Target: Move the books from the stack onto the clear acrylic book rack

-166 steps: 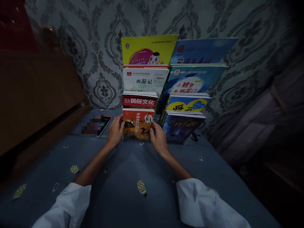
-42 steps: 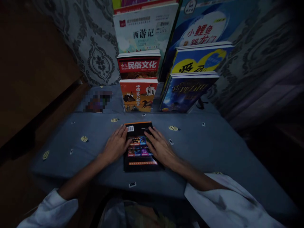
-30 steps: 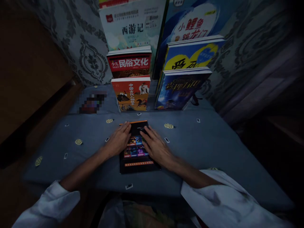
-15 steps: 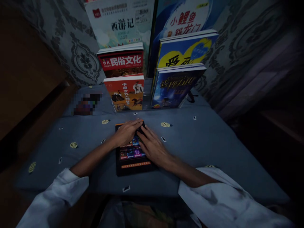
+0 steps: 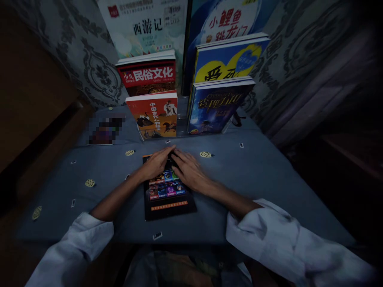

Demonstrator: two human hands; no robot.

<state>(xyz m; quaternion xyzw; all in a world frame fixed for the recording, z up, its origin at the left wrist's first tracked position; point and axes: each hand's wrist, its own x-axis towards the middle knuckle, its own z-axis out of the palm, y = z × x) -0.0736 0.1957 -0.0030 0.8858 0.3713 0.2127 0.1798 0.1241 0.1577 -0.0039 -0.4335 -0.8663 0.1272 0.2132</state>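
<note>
A black book (image 5: 171, 191) lies flat on the cloth-covered table, with rows of small colourful pictures and an orange strip of print on its cover. My left hand (image 5: 157, 162) rests flat over the top left part of the cover, fingers stretched toward the far edge. My right hand (image 5: 190, 170) lies across the upper right part, fingers extended and meeting the left fingertips near the top. Neither hand grips anything. Both hands hide much of the book's upper end.
Beyond the hands, books stand upright in a clear rack: an orange book (image 5: 154, 115), a red book (image 5: 148, 75), a blue book (image 5: 218, 107), a blue-and-yellow book (image 5: 230, 59) and taller ones behind. A blurred-out item (image 5: 104, 129) lies at the left on the blue tablecloth (image 5: 251, 179).
My right hand has shifted slightly up and left over the cover, uncovering more of the small pictures and the lower right corner. The whole view has shifted a little.
</note>
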